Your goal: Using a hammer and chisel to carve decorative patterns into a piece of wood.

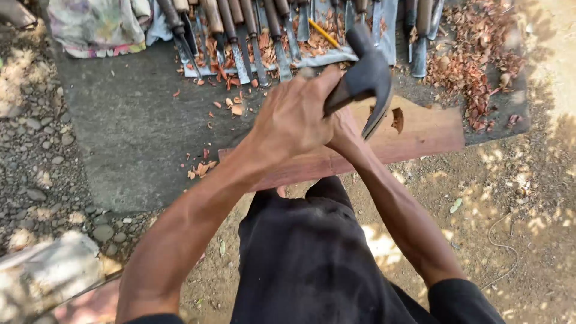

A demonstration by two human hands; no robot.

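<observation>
Mid-hewing: left hand (294,117) clenched on adze (367,78) handle, blade poised over reddish plank (420,135) on slab. Right hand (343,133) mostly hidden, probably gripping too. Next: controlled stroke onto hollowed cut.

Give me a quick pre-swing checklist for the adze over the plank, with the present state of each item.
1. Grip on the adze: ok, the left hand is wrapped round the handle.
2. Right hand position: cannot tell, mostly hidden behind the left hand.
3. Blade over the wooden plank: ok, the edge hangs above its carved end.
4. Plank held down: cannot tell, its near edge runs under the arms and dark trousers.
5. Chisels out of the way: ok, they lie in a row beyond the plank.
6. Wood chips on the slab: not ok, scattered near the plank.
</observation>
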